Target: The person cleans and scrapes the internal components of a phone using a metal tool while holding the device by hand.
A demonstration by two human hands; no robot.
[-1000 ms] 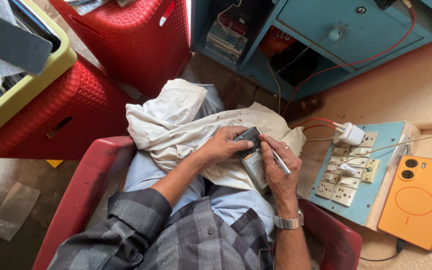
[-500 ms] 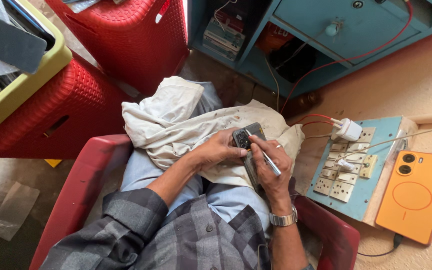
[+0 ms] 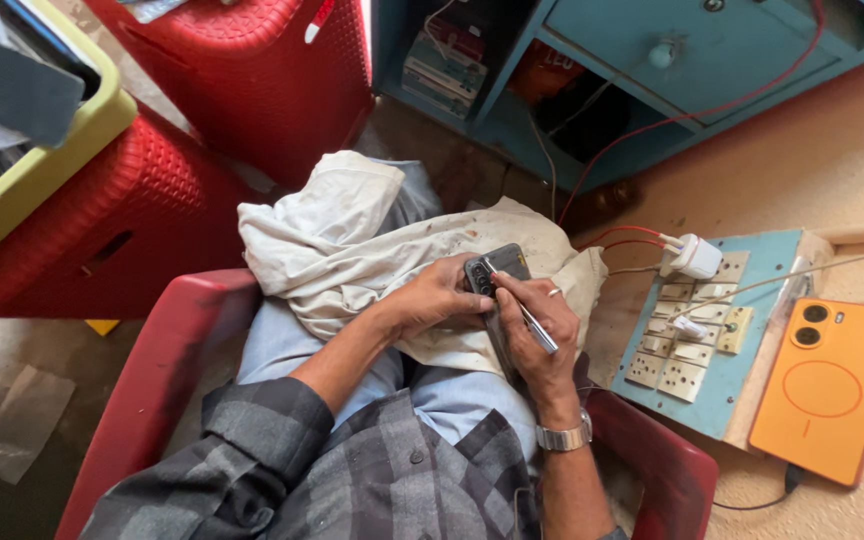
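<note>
Dark phone (image 3: 497, 272) lies lengthwise toward the lap, clamped in left hand (image 3: 442, 297) fingers; right hand (image 3: 537, 335) fingers pinch a thin tool (image 3: 524, 314) along it.

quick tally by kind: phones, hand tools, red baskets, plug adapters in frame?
Phones: 2, a dark phone gripped by the left hand, and an orange phone lying beside the switchboard
Hand tools: 1, a thin tool in the right hand
Red baskets: 2
White plug adapters: 1
Total: 6
</note>
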